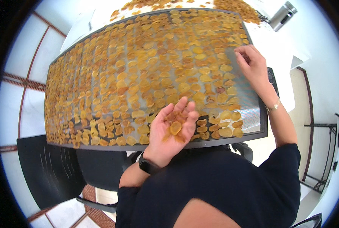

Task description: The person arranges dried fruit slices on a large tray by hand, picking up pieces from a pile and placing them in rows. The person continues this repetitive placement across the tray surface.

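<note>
Palm up and cupped, my left hand (171, 131) holds several amber-brown dried slices (175, 128), perhaps dried fruit, above the near edge of a large grey-framed screen (246, 99). Rows of similar flat, round slices (129, 82) cover most of that screen. Over its right side hovers my right hand (250, 61), fingers curled in towards the thumb, beside the bare strip near the frame. Whether a slice sits between those fingertips cannot be made out.
Beyond the screen, a loose heap of slices (237, 10) lies on the white table (260, 40), near a metal cylinder (283, 16). A black chair (99, 168) stands at the near left. A black metal stand (329, 154) is at the right.
</note>
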{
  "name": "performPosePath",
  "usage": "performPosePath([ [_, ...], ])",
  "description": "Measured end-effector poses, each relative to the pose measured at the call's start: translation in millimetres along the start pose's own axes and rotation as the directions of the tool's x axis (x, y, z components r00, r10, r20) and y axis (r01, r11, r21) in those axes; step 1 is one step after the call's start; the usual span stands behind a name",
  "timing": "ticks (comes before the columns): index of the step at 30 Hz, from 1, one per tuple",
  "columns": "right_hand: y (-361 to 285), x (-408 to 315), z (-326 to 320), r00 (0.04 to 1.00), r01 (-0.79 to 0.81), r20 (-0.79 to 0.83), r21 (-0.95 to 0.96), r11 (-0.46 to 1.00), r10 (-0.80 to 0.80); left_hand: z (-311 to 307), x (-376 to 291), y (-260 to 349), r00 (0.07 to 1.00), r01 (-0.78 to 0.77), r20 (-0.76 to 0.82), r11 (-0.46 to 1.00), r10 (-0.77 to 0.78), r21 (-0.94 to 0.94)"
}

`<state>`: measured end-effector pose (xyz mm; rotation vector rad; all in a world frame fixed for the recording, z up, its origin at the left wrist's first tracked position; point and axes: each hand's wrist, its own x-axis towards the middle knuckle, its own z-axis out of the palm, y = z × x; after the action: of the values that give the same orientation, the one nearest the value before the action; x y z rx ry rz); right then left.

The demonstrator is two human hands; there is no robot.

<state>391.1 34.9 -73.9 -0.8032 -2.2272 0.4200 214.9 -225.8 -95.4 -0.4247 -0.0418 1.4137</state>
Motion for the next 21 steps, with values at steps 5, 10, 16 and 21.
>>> performPosePath([
  [5, -106, -54, -6, 0.893, 0.283, 0.244, 0.350, 0.893, -0.379, 1, -6, 0, 0.995, -0.081, 0.052, 0.995, 0.084, -0.056],
  [10, -152, -84, 9, 0.758, 0.352, 0.324, 0.527, 0.773, -0.566, 2, -12, -1, 0.990, -0.109, 0.094, 0.994, 0.107, 0.016],
  [16, -157, -86, 30, 0.707, 0.429, 0.359, 0.467, 0.773, -0.609, -3, -20, -1, 0.991, -0.103, 0.101, 0.985, 0.089, 0.141],
  [21, -166, -78, 34, 0.800, 0.333, 0.308, 0.485, 0.809, -0.514, -2, -30, 4, 0.997, -0.071, 0.046, 0.994, 0.067, 0.082],
])
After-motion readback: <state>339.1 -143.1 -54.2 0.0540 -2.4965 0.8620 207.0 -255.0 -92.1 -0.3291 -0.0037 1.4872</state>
